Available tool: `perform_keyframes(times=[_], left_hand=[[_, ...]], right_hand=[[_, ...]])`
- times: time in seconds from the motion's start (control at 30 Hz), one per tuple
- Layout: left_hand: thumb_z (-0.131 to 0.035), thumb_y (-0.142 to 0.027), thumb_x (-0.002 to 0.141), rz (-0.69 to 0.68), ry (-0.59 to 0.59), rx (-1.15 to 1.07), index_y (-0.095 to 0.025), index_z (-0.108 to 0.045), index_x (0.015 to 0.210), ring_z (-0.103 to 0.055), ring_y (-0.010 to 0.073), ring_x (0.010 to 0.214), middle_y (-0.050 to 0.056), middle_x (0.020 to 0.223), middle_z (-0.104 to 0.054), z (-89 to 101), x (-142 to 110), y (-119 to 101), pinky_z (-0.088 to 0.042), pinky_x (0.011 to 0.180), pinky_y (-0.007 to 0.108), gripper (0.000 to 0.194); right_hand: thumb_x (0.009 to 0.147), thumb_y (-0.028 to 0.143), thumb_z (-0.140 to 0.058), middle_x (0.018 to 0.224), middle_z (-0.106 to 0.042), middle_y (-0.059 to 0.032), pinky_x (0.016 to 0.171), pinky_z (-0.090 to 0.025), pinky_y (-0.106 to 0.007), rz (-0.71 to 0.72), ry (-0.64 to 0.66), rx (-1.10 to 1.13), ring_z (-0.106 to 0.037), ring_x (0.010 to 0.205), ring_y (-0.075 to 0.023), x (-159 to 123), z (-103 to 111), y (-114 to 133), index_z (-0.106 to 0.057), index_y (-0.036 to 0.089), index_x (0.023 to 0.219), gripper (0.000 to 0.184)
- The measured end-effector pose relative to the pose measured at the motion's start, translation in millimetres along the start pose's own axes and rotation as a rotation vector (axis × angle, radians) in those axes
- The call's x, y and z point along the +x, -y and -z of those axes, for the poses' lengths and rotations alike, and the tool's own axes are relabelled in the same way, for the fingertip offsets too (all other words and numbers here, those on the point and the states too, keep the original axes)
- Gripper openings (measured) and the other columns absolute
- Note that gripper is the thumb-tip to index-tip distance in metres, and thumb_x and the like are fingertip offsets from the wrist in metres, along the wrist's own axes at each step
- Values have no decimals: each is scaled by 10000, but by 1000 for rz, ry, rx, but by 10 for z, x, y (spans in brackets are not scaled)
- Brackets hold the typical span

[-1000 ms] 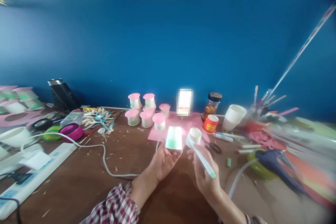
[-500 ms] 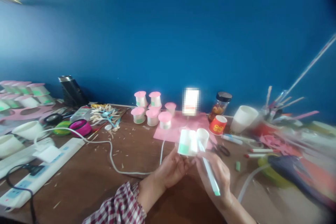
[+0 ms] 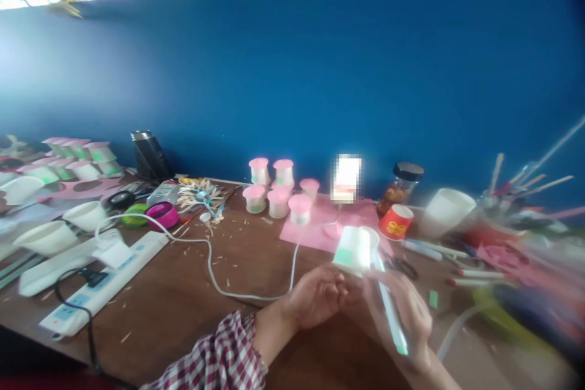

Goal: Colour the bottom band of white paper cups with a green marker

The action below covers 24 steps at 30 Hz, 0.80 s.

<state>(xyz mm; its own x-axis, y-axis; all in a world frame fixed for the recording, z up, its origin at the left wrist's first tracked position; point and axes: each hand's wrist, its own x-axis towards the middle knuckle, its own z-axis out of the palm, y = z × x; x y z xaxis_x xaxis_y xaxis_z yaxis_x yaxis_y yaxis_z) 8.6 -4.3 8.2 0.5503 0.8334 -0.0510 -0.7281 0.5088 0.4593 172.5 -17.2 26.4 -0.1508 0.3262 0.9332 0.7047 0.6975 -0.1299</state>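
A white paper cup [image 3: 350, 247] with a pale green patch is held up, tilted, in front of me. My left hand [image 3: 317, 297] is at its lower left with fingers curled, gripping its underside; part of the grip is hidden behind the cup. In my right hand [image 3: 404, 311] is a slim white marker [image 3: 392, 320] with a green end. Its far end reaches the right side of the cup, beside the round opening, where glare and blur hide the tip. A small green cap [image 3: 433, 299] lies to the right.
Several pink-topped white cups [image 3: 300, 210] stand by pink paper [image 3: 292, 234]. Behind are a glowing blurred-out screen [image 3: 347, 177], a lidded jar [image 3: 400, 186] and a red cup [image 3: 395, 222]. A white cable [image 3: 210, 262] runs from the power strip [image 3: 150, 248]. Scissors [image 3: 404, 267] lie at right.
The view has swung left, so everything appears farther right. The cup tilts a little more, and a round pink piece now shows behind it. Both hands keep their holds.
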Motion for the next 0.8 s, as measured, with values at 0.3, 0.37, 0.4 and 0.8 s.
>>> perform_keyframes(times=[0.3,0.37,0.4,0.8], left_hand=[[-675,-327,746,-98,-252,548,-118,-666,613,-575,145,593,53,612,-642,87,76,54,-452,657,301,248],[-677,-336,737,-126,-298,609,-128,-652,562,-545,138,555,38,550,-616,116,90,57,-435,629,293,273],[-678,-341,731,-135,-312,631,-134,-646,550,-538,140,547,34,532,-608,124,94,60,-431,620,295,277],[-601,-196,687,-210,-350,759,-160,-539,495,-427,90,427,-19,451,-511,2,84,9,-330,472,245,205]], right_hand=[[785,14,-643,820,-699,-89,657,-563,-360,175,116,104,-665,772,-210,-93,32,-21,-626,128,1083,319],[805,34,-628,820,-703,-94,657,-571,-367,211,152,94,-673,782,-219,-106,47,-19,-627,128,1094,304],[819,45,-616,820,-705,-97,656,-574,-367,224,157,86,-677,784,-222,-107,55,-15,-630,125,1091,284],[937,87,-425,782,-733,-87,645,-585,-314,346,214,63,-711,774,-204,61,127,95,-653,117,1010,241]])
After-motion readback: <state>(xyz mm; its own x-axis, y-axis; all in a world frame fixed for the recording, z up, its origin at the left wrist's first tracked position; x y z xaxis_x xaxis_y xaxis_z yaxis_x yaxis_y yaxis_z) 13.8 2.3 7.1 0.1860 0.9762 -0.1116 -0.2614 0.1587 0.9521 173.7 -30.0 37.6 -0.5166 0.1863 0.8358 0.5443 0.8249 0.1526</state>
